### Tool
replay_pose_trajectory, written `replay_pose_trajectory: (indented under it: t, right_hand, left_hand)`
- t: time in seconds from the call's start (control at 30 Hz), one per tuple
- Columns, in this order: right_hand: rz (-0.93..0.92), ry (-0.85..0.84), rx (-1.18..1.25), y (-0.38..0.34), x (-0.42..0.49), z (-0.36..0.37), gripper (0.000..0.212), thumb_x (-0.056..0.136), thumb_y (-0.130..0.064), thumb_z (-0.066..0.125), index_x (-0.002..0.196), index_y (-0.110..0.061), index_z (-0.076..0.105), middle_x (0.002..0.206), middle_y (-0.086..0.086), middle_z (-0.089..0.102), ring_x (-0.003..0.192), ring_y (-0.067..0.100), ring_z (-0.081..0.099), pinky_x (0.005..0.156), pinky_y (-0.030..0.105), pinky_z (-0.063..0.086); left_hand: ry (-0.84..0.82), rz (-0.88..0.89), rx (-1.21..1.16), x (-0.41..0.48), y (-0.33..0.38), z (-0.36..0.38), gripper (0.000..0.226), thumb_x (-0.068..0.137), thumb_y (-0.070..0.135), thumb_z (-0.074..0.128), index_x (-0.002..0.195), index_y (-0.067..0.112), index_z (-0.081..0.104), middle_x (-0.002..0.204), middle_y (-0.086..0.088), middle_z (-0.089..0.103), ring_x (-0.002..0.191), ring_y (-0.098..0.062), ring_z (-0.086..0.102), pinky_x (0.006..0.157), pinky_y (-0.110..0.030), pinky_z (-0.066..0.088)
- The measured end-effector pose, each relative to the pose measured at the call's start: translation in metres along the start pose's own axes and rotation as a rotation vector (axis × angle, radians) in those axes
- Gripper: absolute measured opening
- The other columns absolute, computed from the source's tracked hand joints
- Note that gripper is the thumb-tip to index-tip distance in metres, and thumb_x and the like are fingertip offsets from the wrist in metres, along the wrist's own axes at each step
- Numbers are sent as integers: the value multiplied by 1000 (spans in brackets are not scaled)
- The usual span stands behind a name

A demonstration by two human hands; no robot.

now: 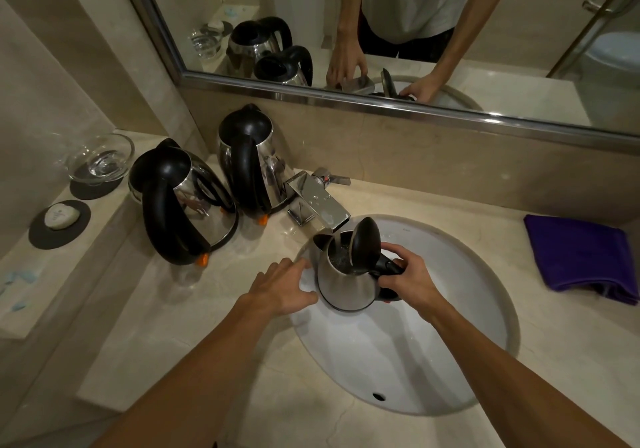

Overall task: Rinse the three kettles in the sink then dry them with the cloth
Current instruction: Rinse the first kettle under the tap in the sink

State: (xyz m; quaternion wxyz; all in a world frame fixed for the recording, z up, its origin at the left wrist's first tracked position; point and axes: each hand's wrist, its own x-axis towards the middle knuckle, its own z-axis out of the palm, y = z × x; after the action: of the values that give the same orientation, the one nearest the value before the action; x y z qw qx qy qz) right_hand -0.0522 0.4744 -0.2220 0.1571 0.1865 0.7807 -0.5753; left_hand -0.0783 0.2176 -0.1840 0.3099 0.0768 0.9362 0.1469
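A steel kettle [346,277] with its black lid flipped up hangs over the white sink [450,309], right under the chrome tap [317,205]. My right hand [407,272] grips its black handle. My left hand [282,286] rests flat against the kettle's left side, fingers spread. Water glints inside the kettle. Two more steel kettles with black handles stand on the counter to the left, one nearer [183,201] and one further back [249,167], both with lids down. A folded purple cloth [581,257] lies on the counter at the right.
A raised ledge on the left carries a glass dish [100,160] and a soap bar [62,217] on dark coasters. A mirror [415,24] runs along the back wall. The marble counter [207,326] surrounds the sink.
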Motion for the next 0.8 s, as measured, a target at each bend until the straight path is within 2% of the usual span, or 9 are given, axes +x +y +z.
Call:
replay_pose_trajectory:
  t: [0.8]
  right_hand:
    - [-2, -7, 4, -1, 0, -1, 71, 79, 11, 70, 134, -31, 58, 112, 10, 63, 98, 31, 67, 75, 49, 64]
  left_hand:
    - [6, 15, 17, 1, 3, 2, 61, 86, 47, 59, 141, 32, 37, 140, -2, 44, 129, -25, 42, 103, -41, 38]
